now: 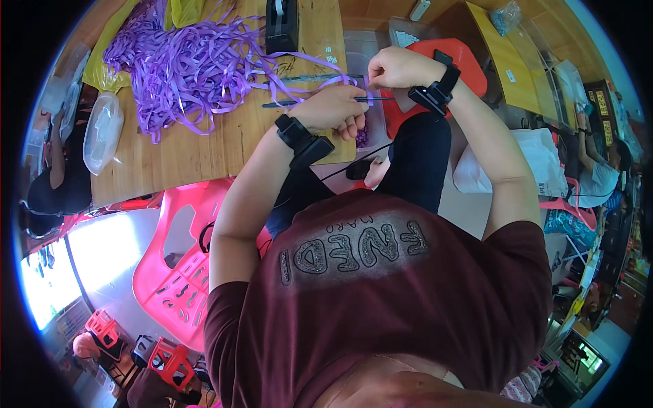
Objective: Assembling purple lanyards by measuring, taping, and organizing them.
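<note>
A large tangle of purple ribbon (183,75) lies on the wooden table, and strands run from it toward my hands. My left hand (333,111) is at the table's right edge, its fingers curled; what they hold, if anything, is hidden. A thin dark rod (382,99) passes beneath my left hand and sticks out on both sides. Farther right, my right hand (401,68) is closed in a pinch on a short piece of purple ribbon (369,92) beside the rod.
A black tape dispenser (282,30) stands at the table's far edge. Below my hands is a clear bin (374,129) with purple pieces inside. A red stool (469,71) is to the right, a pink chair (170,272) at left. Other people sit at both sides.
</note>
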Demonstrator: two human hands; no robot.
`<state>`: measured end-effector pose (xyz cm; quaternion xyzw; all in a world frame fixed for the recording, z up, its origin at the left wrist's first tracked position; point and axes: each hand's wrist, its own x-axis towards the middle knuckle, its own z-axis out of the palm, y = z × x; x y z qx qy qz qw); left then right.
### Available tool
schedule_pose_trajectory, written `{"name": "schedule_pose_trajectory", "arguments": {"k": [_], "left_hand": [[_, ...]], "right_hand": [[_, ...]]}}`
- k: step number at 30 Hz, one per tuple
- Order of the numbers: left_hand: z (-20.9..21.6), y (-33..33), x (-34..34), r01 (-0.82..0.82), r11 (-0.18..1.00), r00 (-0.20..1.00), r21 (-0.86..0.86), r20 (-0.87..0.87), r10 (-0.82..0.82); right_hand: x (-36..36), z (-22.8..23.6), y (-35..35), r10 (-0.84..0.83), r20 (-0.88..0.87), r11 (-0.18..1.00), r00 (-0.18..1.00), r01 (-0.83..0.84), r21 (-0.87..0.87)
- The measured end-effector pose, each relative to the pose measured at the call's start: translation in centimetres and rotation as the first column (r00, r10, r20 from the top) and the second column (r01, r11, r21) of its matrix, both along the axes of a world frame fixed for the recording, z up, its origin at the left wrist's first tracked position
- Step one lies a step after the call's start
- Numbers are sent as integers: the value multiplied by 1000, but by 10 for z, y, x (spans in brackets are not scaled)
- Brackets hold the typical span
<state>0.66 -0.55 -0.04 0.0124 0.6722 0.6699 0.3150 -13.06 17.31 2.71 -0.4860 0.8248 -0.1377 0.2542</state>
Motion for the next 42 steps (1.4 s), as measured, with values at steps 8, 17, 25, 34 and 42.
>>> {"name": "schedule_pose_trajectory", "arguments": {"k": [8, 17, 25, 34, 42], "left_hand": [[-2, -3, -1, 10, 1000, 1000, -27, -4, -10], [2, 1, -3, 26, 999, 1000, -31, 6, -25], [-1, 1, -3, 22, 1000, 1000, 4, 17, -22], [4, -1, -3, 60, 998, 998, -7, 20, -60], [0, -1, -3, 41, 999, 999, 5, -2, -41]], "right_hand": [[20, 6, 3, -86, -292, 993, 952, 57, -106], [17, -14, 9, 158, -389, 948, 908, -249, -196], [-1, -33, 25, -97, 300, 883, 949, 221, -413], [41, -84, 64, -174, 926, 643, 336, 751, -152], [55, -75, 55, -104, 953, 564, 285, 806, -179]]}}
